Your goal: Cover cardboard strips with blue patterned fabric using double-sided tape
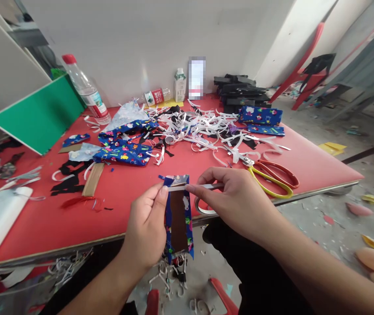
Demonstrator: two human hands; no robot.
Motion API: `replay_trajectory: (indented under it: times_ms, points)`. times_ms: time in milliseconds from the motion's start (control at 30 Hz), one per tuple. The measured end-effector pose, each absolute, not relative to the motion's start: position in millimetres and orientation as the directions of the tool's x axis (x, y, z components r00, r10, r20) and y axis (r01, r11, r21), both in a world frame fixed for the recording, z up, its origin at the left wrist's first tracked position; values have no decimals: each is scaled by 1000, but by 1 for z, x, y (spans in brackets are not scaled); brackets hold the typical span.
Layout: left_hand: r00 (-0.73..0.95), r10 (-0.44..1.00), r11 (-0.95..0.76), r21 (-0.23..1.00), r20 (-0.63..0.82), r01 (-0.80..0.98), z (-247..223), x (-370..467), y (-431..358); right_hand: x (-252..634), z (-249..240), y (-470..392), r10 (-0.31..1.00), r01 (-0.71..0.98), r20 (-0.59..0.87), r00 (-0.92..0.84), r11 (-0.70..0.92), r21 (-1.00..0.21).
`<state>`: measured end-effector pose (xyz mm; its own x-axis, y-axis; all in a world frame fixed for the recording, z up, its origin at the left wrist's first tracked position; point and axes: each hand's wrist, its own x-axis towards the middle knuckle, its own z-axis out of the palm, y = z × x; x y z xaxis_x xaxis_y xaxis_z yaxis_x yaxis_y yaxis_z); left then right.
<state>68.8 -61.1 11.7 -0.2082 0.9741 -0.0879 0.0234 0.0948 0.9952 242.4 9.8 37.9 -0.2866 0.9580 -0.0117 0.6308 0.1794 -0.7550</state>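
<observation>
Starting at the far left, we have a white device [1,223] lying near the edge of the red table [321,162], and behind it a green board [42,116] on a slant. Next comes the red-capped bottle [90,96], leaning in our view, then a brown strip [93,180] just in front of the crumpled blue printed cloth [123,153]. Now to the left hand [149,214]: thumb and fingers are closed, pinching the upper left edge of the cloth-edged panel [178,218] and the end of the white tape [176,188]. That panel, brown down the middle, hangs in front of the table's edge, between both hands, the tape straight across its top! Beyond, we spot a tangle of white strips [203,124]. Over to the right hand [229,192], thumb and forefinger gripping the tape at the panel's right edge. Just past it, we find scissors [272,178] with yellow and red handles, and behind them folded blue pieces [261,116] beside a black stack [239,94].
</observation>
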Motion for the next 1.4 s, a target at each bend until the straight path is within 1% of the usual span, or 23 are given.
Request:
replay_trajectory:
  times_ms: [333,400,467,533,633,767,867,933,1000,1033,1100,1200,1333,1400]
  points:
    - [-198,974,104,994,-110,-36,10,68,-62,238,36,12,963,635,-17,-267,163,-755]
    - [-186,976,92,989,-112,-114,7,69,-63,238,35,12,963,634,-21,-267,159,-756]
    - [-182,976,78,969,-122,-234,3,69,-62,237,33,11,964,622,-9,-267,165,-765]
    - [-195,968,86,941,-157,-328,-1,70,-62,236,31,10,962,600,5,-271,174,-781]
    - [-233,954,101,936,-187,-337,-4,71,-61,236,29,10,961,577,14,-276,178,-797]
    - [-280,952,30,948,-124,-317,-5,73,-60,238,28,8,964,513,92,-249,212,-832]
    - [-285,951,-3,920,-119,-392,-2,76,-61,239,28,4,946,438,123,-301,252,-863]
    - [-242,959,26,898,-146,-440,1,77,-61,239,28,1,927,399,139,-347,280,-873]
    - [-201,963,73,894,-178,-443,3,77,-60,239,28,0,905,380,180,-386,334,-862]
    - [-197,963,85,899,-185,-429,4,76,-59,240,29,-1,888,383,217,-406,381,-841]
    - [-216,960,81,916,-178,-393,5,72,-58,240,30,-2,830,408,312,-462,511,-757]
    - [-252,957,67,952,-146,-299,6,68,-56,241,35,-4,715,456,437,-546,691,-561]
    - [-314,941,84,986,-126,-146,7,66,-60,238,35,-6,570,473,586,-576,817,-330]
    - [-315,937,95,979,-148,-179,8,67,-62,238,33,-6,479,475,647,-593,857,-200]
